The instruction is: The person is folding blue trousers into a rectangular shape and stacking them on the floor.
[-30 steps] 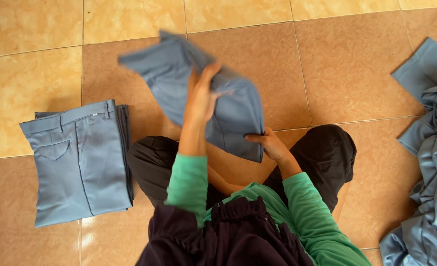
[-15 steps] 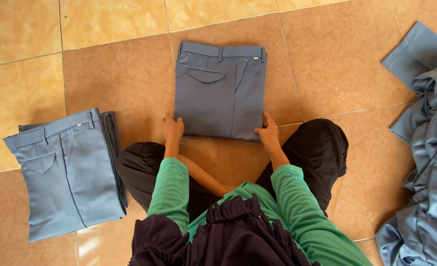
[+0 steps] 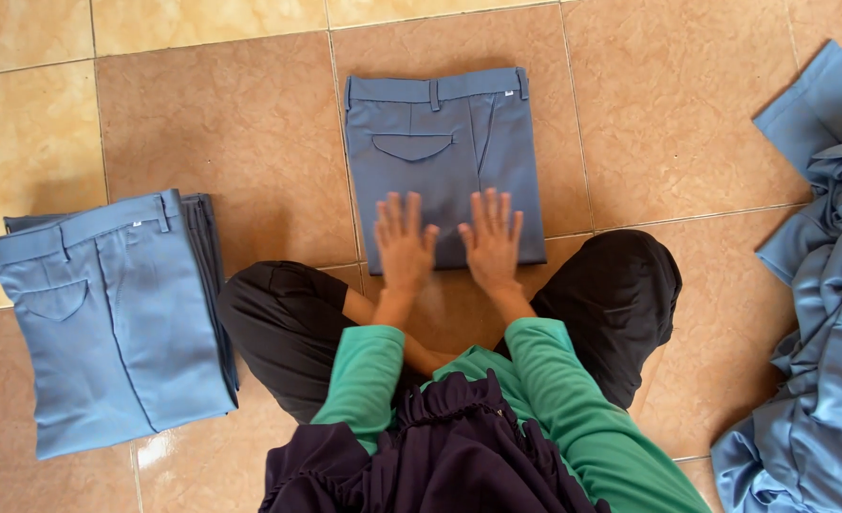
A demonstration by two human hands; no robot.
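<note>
Two hands (image 3: 449, 242) flat, folded trousers (image 3: 440, 157)

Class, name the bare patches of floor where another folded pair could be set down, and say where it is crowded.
Bare tile lies between the folded trousers and the stack, and between them and the loose pile. Crowded: near both hands.
</note>
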